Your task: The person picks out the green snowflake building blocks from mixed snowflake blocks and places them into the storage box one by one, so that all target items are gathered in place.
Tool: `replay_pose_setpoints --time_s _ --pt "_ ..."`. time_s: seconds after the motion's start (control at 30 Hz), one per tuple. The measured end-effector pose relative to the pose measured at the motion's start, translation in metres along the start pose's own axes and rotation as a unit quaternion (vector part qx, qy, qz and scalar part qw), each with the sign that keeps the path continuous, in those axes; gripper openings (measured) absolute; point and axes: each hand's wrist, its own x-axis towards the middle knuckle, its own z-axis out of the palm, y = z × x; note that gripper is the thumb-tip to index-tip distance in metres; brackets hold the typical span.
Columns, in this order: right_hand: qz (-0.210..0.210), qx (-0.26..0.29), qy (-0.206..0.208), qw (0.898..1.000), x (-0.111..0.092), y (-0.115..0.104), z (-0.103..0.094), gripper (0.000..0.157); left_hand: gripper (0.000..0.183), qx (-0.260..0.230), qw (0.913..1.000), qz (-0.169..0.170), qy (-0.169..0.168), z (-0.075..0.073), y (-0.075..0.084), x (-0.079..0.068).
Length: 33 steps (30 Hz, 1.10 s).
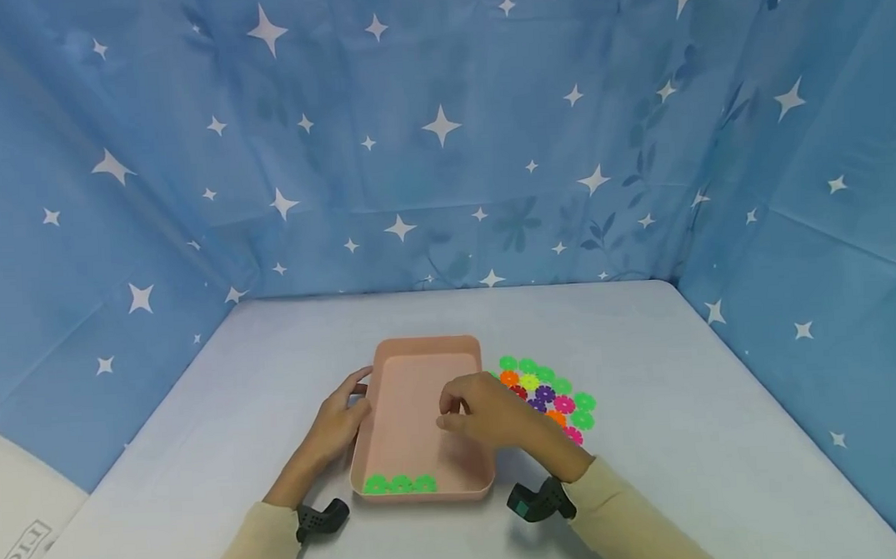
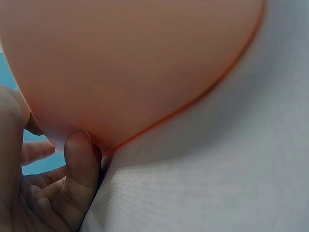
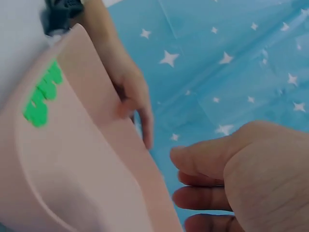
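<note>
A shallow pink tray [image 1: 409, 346] sits on the white table. My left hand [image 1: 337, 424] grips its left side; in the left wrist view, the thumb [image 2: 81, 162] presses against the outer wall near an edge. Above the tray's right half hovers my right hand [image 1: 484, 407], its thumb and fingers loosely bent with a gap between them. Nothing shows in that hand in the right wrist view [image 3: 270, 174]. Three green flower-shaped discs [image 1: 401, 483] lie in a row along the tray's near wall, toward the left corner.
Right of the tray lies a cluster of flower-shaped discs [image 1: 563, 404] in green, orange, yellow, red, purple and pink, partly hidden by my right hand and forearm. Blue curtains [image 1: 443, 171] with white stars surround the table [image 1: 646, 346]. Pale printed cloth [image 1: 15, 507] lies at lower left.
</note>
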Motion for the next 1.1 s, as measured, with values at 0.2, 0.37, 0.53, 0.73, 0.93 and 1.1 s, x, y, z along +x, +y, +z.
replay_pose_setpoints --time_s 0.2,0.37,0.53,0.73,0.93,1.1 --pt "0.018 -0.033 0.076 0.996 -0.001 0.014 -0.019 0.007 0.062 0.0 1.0 0.002 -0.003 -0.001 -0.001 -0.001" --pt "0.038 -0.06 0.132 0.989 -0.001 0.036 -0.03 0.005 0.062 -0.009 0.9999 -0.001 -0.007 -0.001 -0.001 -0.001" --pt "0.063 -0.063 0.144 0.986 -0.002 0.049 -0.031 0.007 0.062 -0.011 0.9999 -0.004 -0.006 -0.001 0.001 -0.001" --pt "0.109 -0.066 0.136 0.982 0.001 0.062 -0.023 0.018 0.062 0.0 1.0 -0.005 -0.003 -0.001 0.002 0.0" --pt "0.14 -0.098 0.118 0.978 0.004 0.069 -0.013 0.028 0.063 -0.005 1.0 -0.005 -0.006 0.0 0.002 0.0" --pt "0.15 -0.132 0.115 0.973 0.007 0.075 -0.007 0.03 0.063 -0.009 0.9999 -0.005 -0.007 0.0 0.001 -0.001"
